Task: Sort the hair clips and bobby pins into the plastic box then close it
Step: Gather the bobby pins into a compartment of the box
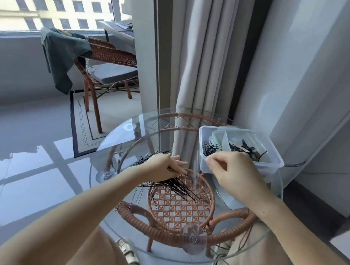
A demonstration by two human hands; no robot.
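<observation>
The round glass table (130, 138) carries everything. Just beyond your right hand (234, 171) stands the clear plastic box (204, 167), open, with a divider (224, 142) splitting it in two. The compartment nearer your fingertips holds bobby pins (210, 148). The one past the divider holds dark hair clips (245, 147). A green-edged piece (215, 134) shows through the far side of the box. It may be the lid, but you cannot tell where exactly it lies.

Under and just in front of your left hand (163, 167) a loose pile of black pins (172, 184) fans out over the glass, with a few strays on the side away from the box.

Your left hand rests on the pile with its fingers reaching toward the box. Whether they pinch any pins is not clear. The fingertips of your right hand are drawn together right at the box's near rim. Whether a pin sits between them is too small to tell.

You look to be in the middle of the sorting step, with many pins left and closing well off. For the next move, gather a small bunch from under your left hand, carry it over the near rim and drop it on the pin side of the divider, not among the clips. Thin pins slip and scatter on glass, so pinch firmly.

No brand, label or writing can be read anywhere.
</observation>
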